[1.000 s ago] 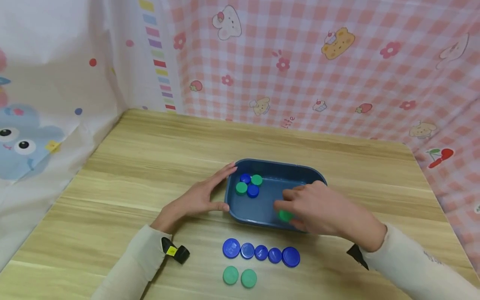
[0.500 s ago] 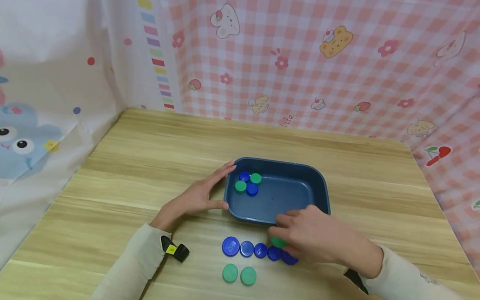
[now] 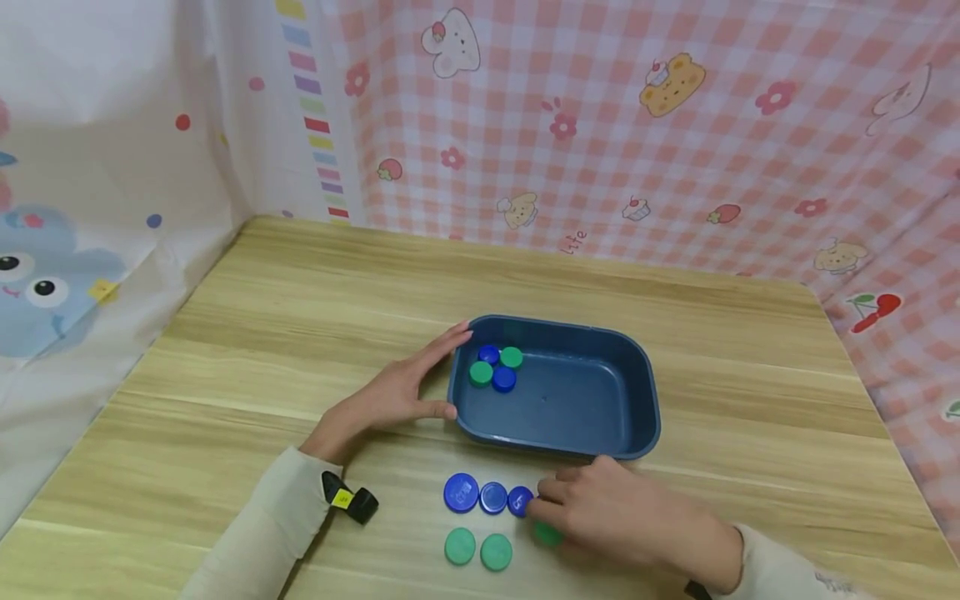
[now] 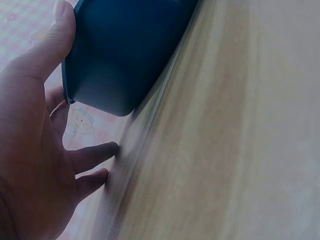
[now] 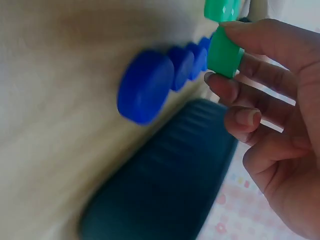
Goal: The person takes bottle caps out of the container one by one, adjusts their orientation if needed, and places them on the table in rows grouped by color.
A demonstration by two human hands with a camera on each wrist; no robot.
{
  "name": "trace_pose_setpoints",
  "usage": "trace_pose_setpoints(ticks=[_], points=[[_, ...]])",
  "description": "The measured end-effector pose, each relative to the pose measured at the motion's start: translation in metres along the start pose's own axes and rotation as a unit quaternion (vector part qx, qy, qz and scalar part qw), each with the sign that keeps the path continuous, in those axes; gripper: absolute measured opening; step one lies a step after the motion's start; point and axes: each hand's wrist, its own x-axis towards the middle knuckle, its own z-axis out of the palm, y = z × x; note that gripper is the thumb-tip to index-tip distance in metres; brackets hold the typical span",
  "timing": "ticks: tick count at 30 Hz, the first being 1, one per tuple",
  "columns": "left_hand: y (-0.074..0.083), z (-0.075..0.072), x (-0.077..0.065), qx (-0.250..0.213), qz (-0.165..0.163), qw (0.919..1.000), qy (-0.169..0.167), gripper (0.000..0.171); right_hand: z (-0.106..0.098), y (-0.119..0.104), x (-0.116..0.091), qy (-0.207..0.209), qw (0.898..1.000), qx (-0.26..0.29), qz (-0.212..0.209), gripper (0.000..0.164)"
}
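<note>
My right hand (image 3: pixel 611 508) pinches a green bottle cap (image 5: pixel 223 52) between thumb and fingers, low over the table beside a row of blue bottle caps (image 3: pixel 461 492). In the head view this hand hides the row's right end. Two green caps lie on the table, one of them a green cap (image 3: pixel 496 552) just left of the held one. My left hand (image 3: pixel 386 396) rests against the left end of a dark blue tray (image 3: pixel 637 358), with thumb and fingers spread fairly straight along its rim. Inside the tray, two blue caps and two green caps (image 3: pixel 481 373) cluster at the left.
The wooden table (image 3: pixel 360 283) has bare surface behind the tray and to its right. A pink checked cloth (image 3: pixel 525 108) hangs along the back and right edges, a white printed cloth (image 3: pixel 112 167) on the left.
My right hand has carried the green cap out of the tray, over its front edge, and down toward the green caps on the table. The left hand has stayed at the tray.
</note>
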Motion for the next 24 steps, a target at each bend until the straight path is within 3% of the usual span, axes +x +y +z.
trace_pose_setpoints(ticks=[7,16,24], points=[[0.001,0.000,0.001,-0.001,-0.002,1.0000,0.001,0.096,0.014,-0.009,0.004,0.013,1.000,0.022,-0.015,0.023],[0.001,0.000,0.001,-0.003,0.002,1.0000,0.002,0.096,0.021,-0.014,0.008,-0.015,0.999,0.041,0.002,0.022],[0.001,-0.001,0.000,-0.002,0.007,1.0000,0.003,0.097,0.024,-0.018,0.010,-0.014,0.999,0.044,-0.004,0.012]])
